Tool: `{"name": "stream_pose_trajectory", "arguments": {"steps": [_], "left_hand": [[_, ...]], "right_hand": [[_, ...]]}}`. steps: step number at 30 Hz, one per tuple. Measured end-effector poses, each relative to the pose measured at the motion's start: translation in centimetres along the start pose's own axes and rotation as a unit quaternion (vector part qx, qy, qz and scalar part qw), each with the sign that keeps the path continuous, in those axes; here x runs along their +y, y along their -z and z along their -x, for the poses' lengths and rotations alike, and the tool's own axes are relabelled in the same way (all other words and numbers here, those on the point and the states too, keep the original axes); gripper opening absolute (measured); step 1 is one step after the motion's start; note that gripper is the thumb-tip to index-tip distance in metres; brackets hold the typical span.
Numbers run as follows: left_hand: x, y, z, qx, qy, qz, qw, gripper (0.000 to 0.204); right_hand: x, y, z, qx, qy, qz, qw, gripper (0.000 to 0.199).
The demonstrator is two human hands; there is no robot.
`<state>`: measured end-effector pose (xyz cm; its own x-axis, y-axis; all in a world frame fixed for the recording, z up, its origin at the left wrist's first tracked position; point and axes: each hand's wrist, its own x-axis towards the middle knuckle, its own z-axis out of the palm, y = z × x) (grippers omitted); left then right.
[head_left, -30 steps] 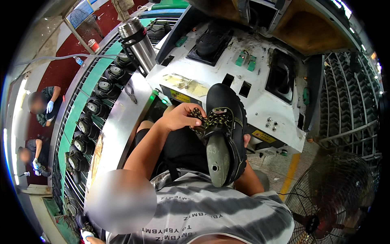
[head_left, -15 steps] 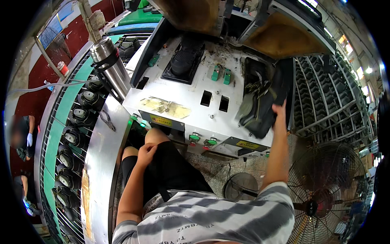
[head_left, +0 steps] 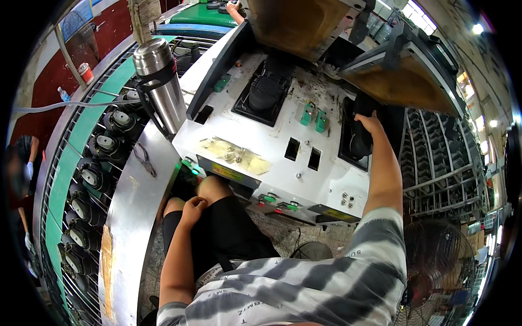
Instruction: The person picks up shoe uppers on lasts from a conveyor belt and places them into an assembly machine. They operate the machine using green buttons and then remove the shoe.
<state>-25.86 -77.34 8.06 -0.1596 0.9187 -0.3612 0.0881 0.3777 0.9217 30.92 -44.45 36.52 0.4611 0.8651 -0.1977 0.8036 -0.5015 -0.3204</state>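
Observation:
At the right end of the white machine top, my right hand (head_left: 371,123) grips a black shoe (head_left: 360,142). The shoe sits over a dark recessed tray (head_left: 347,145), its far part hidden by shadow and by my hand. My left hand (head_left: 193,211) rests on my thigh with its fingers curled together, and nothing shows in them. Another black shoe (head_left: 266,92) lies sole up in the left recess of the machine, untouched. Above the two recesses, hinged lids with brown linings, the left lid (head_left: 302,27) and the right lid (head_left: 408,81), are raised.
Several dark shoes (head_left: 98,176) line a roller conveyor on my left. A steel thermos (head_left: 160,81) and pliers (head_left: 144,160) rest on its metal edge. Racks of shoes (head_left: 440,157) and a large fan (head_left: 435,255) stand at right. Other people (head_left: 24,163) work at far left.
My right hand has moved the shoe away from me, off the machine's near edge and into the right recess. My left hand stays on my thigh. The head view has shifted slightly.

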Motion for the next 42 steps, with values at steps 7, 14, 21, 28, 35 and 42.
{"name": "stream_pose_trajectory", "arguments": {"steps": [7, 14, 21, 28, 35, 42], "left_hand": [[0.8, 0.0, -0.1, -0.002, 0.018, -0.012, 1.0, 0.016], [5.9, -7.7, 2.6, -0.006, -0.15, -0.191, 0.97, 0.019], [8.5, -21.7, 3.7, -0.407, -0.294, -0.172, 0.847, 0.022], [10.1, -21.7, 2.1, -0.381, -0.216, -0.189, 0.879, 0.026], [8.1, -2.1, 4.7, 0.0, -0.112, -0.111, 0.988, 0.021], [-2.2, 18.3, 15.2, 0.481, -0.1, -0.082, 0.867, 0.017]], "right_hand": [[1.1, -0.8, 2.6, 0.061, 0.037, 0.058, 0.996, 0.099], [11.6, -6.1, 12.1, 0.31, 0.361, 0.003, 0.88, 0.051], [26.8, -19.2, 27.0, 0.418, -0.247, -0.631, 0.605, 0.018], [28.5, -18.9, 29.5, 0.12, -0.222, -0.616, 0.746, 0.023], [4.0, -21.4, 36.2, 0.144, 0.53, -0.196, 0.813, 0.025], [-23.3, -16.9, 19.1, 0.338, 0.342, -0.095, 0.872, 0.079]]}}
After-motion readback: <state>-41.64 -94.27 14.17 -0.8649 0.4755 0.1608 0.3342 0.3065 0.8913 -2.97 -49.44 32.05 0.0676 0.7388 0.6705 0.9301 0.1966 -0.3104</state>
